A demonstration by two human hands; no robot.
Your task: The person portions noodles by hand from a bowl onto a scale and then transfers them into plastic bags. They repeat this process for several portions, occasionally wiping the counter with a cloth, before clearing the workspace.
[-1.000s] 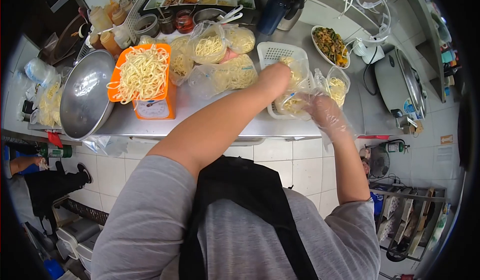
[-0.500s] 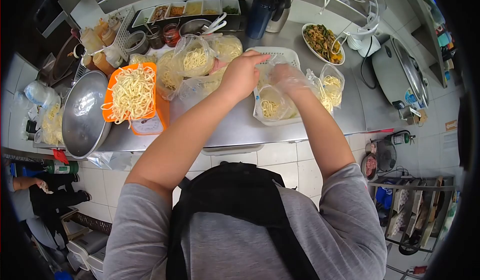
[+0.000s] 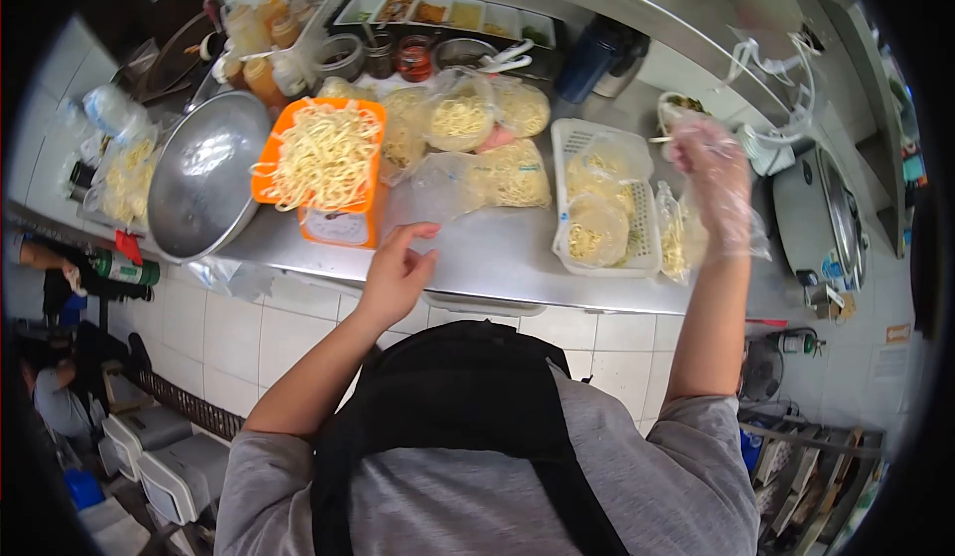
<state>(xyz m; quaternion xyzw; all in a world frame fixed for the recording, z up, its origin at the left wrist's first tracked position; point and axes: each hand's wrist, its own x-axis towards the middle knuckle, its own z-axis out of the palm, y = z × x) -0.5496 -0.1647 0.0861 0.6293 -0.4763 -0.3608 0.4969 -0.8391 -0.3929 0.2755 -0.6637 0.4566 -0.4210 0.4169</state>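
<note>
My bare left hand [image 3: 398, 276] hovers at the counter's front edge, fingers apart and holding nothing. Close by it are the orange tray of noodles [image 3: 323, 153] on an orange scale [image 3: 340, 226] and a clear bag of noodles [image 3: 515, 175]. My right hand [image 3: 708, 163], in a clear plastic glove, is raised with curled fingers in front of the plate of cooked food [image 3: 684, 103], hiding most of it. I cannot tell what its fingers hold. Left of that hand, a white perforated basket [image 3: 645, 248] contains bagged noodles [image 3: 597, 230], and another noodle bag [image 3: 672, 238] lies beside it.
A large metal bowl [image 3: 204, 178] leans at the left. Along the back are sauce bottles [image 3: 264, 84], a topping rack [image 3: 373, 9] and a blue flask [image 3: 587, 59]. White cables [image 3: 781, 74] hang above the right side, near a lidded cooker [image 3: 821, 218]. Another person [image 3: 60, 392] is at far left.
My left hand has come away from the basket, back to the counter's front edge. My right hand has left the bags in the basket and moved right, to the plate. The view has shifted.
</note>
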